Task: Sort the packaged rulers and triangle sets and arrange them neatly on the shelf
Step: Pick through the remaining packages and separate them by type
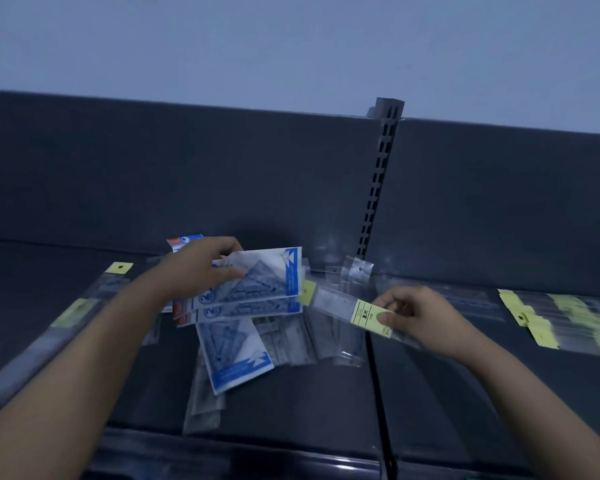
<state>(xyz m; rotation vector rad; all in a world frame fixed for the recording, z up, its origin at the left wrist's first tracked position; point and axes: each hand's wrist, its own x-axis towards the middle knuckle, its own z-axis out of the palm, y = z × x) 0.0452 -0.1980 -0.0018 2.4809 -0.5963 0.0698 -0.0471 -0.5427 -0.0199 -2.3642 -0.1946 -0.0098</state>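
Observation:
My left hand point(196, 270) grips a fan of blue-and-white triangle set packs point(264, 275) above the middle of the dark shelf point(291, 403). My right hand point(416, 315) pinches a clear packaged ruler point(340, 303) by its yellow label, the ruler slanting up to the left. Under both lies a loose pile: another triangle set pack point(234, 355) and several clear ruler sleeves point(291, 341).
A row of yellow-labelled ruler packs point(565, 320) lies on the right shelf section. One long ruler pack point(63, 320) lies diagonally at the left. A slotted upright post point(378, 181) divides the back panels. The shelf's front edge runs along the bottom.

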